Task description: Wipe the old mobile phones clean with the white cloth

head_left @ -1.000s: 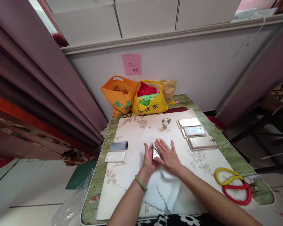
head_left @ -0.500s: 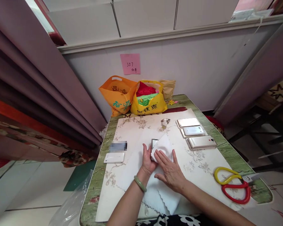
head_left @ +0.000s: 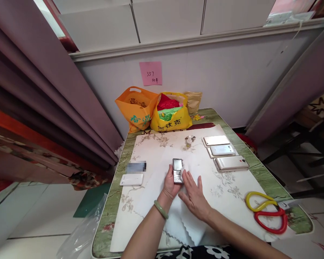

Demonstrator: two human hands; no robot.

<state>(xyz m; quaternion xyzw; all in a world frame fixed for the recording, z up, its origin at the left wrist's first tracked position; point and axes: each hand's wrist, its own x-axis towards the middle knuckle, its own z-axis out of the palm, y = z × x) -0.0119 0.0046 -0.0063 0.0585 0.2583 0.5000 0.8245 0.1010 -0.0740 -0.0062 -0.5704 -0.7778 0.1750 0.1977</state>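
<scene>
My left hand [head_left: 170,185] grips a small silver keypad phone [head_left: 177,170] by its lower end, screen up, above the middle of the table. My right hand [head_left: 194,194] lies flat with its fingers spread on a white cleaning cloth [head_left: 186,219] just right of the phone. The cloth spreads toward the table's near edge over a white flowered table mat [head_left: 226,183]. A green bangle [head_left: 161,209] circles my left wrist.
Three pale smartphones [head_left: 224,150] lie face down at the right. A white phone [head_left: 131,179] and a blurred item [head_left: 136,167] lie left. Red and yellow scissors [head_left: 268,212] rest near the right edge. Orange and yellow bags [head_left: 156,111] stand at the back, a small bottle [head_left: 189,141] before them.
The cloth that covered the phone under my right hand has been drawn back toward me. The keypad phone now shows fully uncovered in my left hand.
</scene>
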